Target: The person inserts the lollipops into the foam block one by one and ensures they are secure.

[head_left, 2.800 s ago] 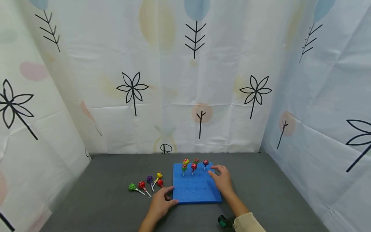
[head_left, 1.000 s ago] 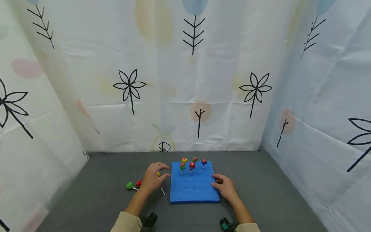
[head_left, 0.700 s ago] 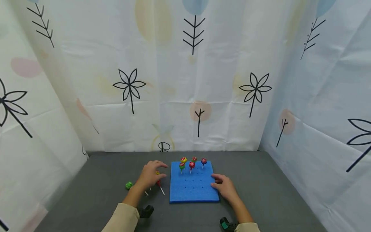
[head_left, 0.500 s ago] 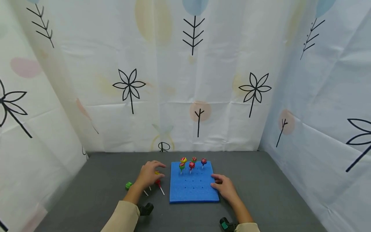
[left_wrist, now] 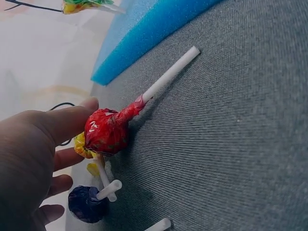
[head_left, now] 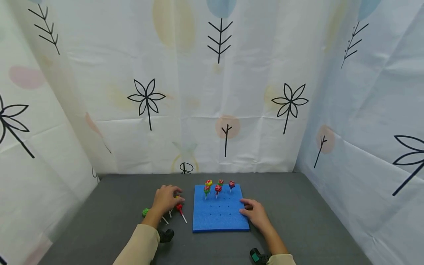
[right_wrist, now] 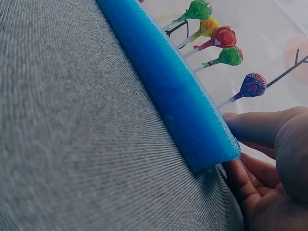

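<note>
Beside the blue foam board [head_left: 220,222], my left hand [head_left: 165,200] reaches over loose lollipops, thumb and fingers apart around the yellow lollipop [left_wrist: 84,146]. A red lollipop [left_wrist: 108,131] lies in front of the thumb, white stick pointing away; a purple lollipop [left_wrist: 87,204] sits below near the fingers. Whether the fingertips touch the yellow one is hidden behind the red one. My right hand [head_left: 256,214] holds the board's right edge, thumb [right_wrist: 257,126] at its top side and bent fingers at its end. Several wrapped lollipops, one of them red [head_left: 218,188], stand upright in the board's far holes.
A green lollipop [head_left: 145,212] lies left of my left forearm, and another lollipop's stick [head_left: 165,220] shows by the wrist. Rows of small holes [head_left: 220,214] mark the board's near part. A patterned curtain [head_left: 198,110] hangs behind the grey table [head_left: 298,221].
My left hand left the board's left side, moved over the loose lollipops, then shifted left and drew its fingers closer. My right hand came down onto the board's right edge and stays there.
</note>
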A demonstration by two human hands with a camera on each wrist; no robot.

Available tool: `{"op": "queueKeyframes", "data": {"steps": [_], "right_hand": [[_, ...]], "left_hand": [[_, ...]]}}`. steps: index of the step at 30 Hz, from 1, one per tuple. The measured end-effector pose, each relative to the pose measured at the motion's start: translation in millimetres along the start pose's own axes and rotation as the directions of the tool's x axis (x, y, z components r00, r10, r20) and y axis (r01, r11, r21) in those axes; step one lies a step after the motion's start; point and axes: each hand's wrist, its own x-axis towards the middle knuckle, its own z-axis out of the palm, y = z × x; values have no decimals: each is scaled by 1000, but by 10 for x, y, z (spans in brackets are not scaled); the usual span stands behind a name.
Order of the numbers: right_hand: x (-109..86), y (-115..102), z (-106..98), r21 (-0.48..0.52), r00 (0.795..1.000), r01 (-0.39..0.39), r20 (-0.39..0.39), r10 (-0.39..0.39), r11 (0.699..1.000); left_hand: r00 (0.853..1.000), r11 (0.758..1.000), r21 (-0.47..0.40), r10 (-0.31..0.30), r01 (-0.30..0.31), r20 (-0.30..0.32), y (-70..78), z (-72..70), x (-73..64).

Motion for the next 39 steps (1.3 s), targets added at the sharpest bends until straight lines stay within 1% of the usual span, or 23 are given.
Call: {"op": "queueKeyframes", "data": {"steps": [5,10,14,17,22,26,32,36,39], "right_hand": [[8,6,11,0,1000,-9,2,9,1000],[21,14,3,6,1000,-1,-3,1,1000],[18,11,-4,9,1000,6,-5,-6,1000],[10,11,-1,9,1000,2,-4,-2,1000],[3,26,4,3,1000,-7,-3,7,1000],[-2,26,3,-2,1000,-6,-5,6,1000],[-14,15,11,5,1000,-17,-2,17,1000],[-14,11,5,7,1000,-21,-2,21,1000],[-14,7,2,10,1000,-24,-2,24,1000]], "left_hand": [[999,1000,17,-12,11,34,4,-4,15],[997,998,17,-61,60,56,14,-10,21],[994,996,19,-94,93,61,26,-15,23],[995,996,18,-93,92,45,21,-4,21],[996,996,-10,-83,83,13,4,36,19],[997,997,-28,-77,77,-10,5,34,19],[996,996,-51,-75,73,-56,22,-22,11],[993,995,-86,-54,45,-104,45,-83,15],[991,993,-112,-40,26,-128,83,-144,14]]}}
